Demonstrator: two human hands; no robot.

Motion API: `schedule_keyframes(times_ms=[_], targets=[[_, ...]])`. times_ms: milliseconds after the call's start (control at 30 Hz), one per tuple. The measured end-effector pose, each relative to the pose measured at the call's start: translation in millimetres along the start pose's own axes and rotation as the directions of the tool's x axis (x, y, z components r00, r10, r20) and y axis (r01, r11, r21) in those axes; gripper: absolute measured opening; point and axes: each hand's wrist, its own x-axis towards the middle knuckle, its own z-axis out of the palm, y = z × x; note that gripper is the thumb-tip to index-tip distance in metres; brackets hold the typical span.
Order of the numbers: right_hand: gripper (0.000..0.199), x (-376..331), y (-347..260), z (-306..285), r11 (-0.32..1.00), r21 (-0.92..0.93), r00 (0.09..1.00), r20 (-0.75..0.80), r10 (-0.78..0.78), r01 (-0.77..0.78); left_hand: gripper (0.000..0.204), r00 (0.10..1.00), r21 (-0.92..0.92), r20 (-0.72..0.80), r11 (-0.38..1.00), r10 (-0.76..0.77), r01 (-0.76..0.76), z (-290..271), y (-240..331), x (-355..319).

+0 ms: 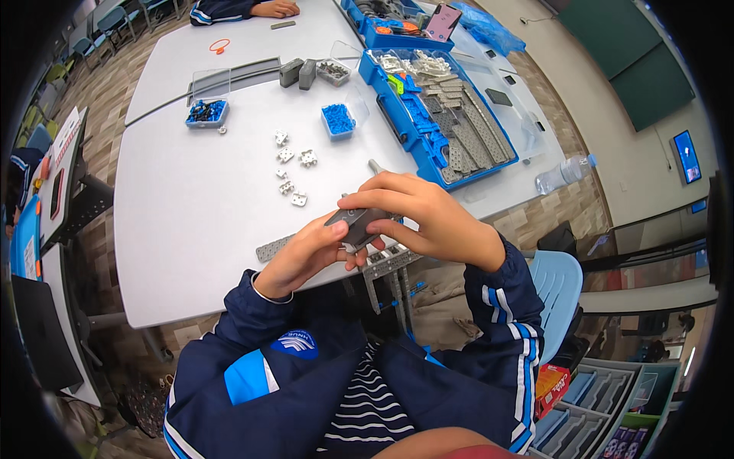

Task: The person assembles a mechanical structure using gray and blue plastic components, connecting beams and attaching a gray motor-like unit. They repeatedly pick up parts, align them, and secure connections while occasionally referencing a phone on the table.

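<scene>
Over the near edge of the white table, both my hands hold a dark grey block (362, 227) that looks like a small motor. My left hand (310, 251) supports it from the left, thumb along its side. My right hand (428, 214) grips its other end with the fingertips. Just below, a grey perforated frame (388, 264) reaches past the table edge, partly hidden by my hands. A grey perforated beam (274, 249) lies by my left hand. Several small white connectors (286, 155) are scattered farther up the table.
Small boxes of blue pins (338, 121) and black and blue pins (206, 113) stand beyond. Two more grey blocks (298, 73) sit near a box of grey parts (333, 73). A blue case (417, 145) of beams lies right, near a plastic bottle (564, 174). Another person's hand (275, 8) rests opposite.
</scene>
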Motion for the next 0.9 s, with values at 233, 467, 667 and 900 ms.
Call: schedule_keyframes(times_ms=[233,467,667,900], targets=[[0.041,9,17,-5,0.964,0.218,0.988,0.046,0.148,-0.155,0.063,0.997,-0.207,0.060,0.978,0.041,-0.028,-19,-1,3],[0.041,2,21,-4,0.901,0.344,0.955,-0.033,0.294,-0.265,0.055,0.994,-0.055,0.087,0.997,0.059,-0.054,-21,4,1],[0.041,-15,9,11,0.860,0.426,0.894,-0.212,0.395,-0.279,0.053,0.992,0.073,-0.059,0.992,0.108,-0.104,-7,-2,6],[0.040,-32,-7,24,0.819,0.522,0.796,-0.377,0.473,-0.239,0.039,0.959,0.108,-0.147,0.968,0.241,-0.226,16,-7,12]])
